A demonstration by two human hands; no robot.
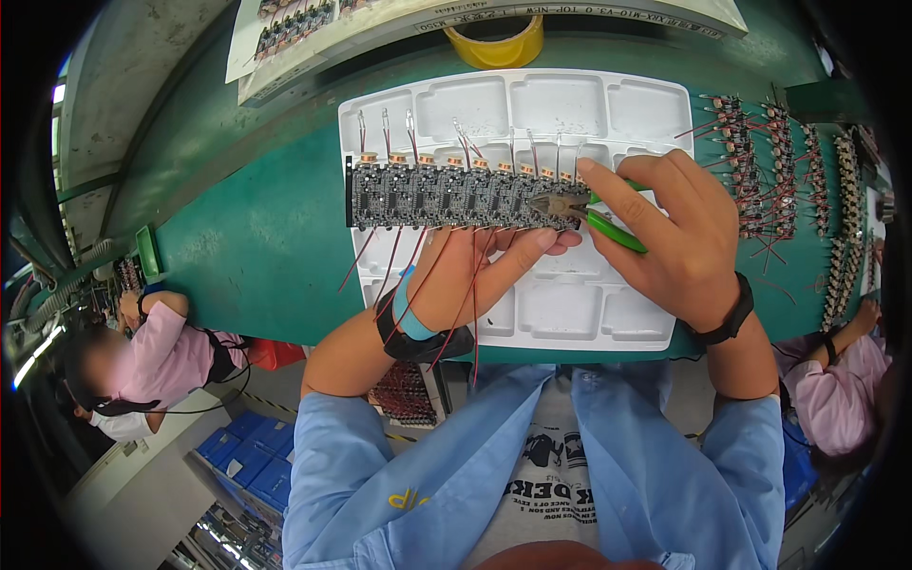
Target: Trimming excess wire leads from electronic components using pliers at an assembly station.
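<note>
A long panel of joined circuit boards (437, 195) spans the middle, held up over a white plastic tray (556, 334). Clear LEDs on leads stand along its far edge, and dark red wires hang from its near edge. My left hand (480, 275) grips the panel from below at its near side, thumb by the right end; most of its fingers are hidden under the boards. Closed around a pair of green-handled pliers (613, 231) is my right hand (689, 228). The metal jaws lie over the panel's right part, and its index finger reaches to the far right corner.
More wired circuit boards (736, 166) lie in rows on the green table (237, 228) at right. A roll of yellow tape (496, 47) sits behind the tray, below a shelf edge. Co-workers in pink (157, 351) are at both sides. Blue bins (249, 451) stand lower left.
</note>
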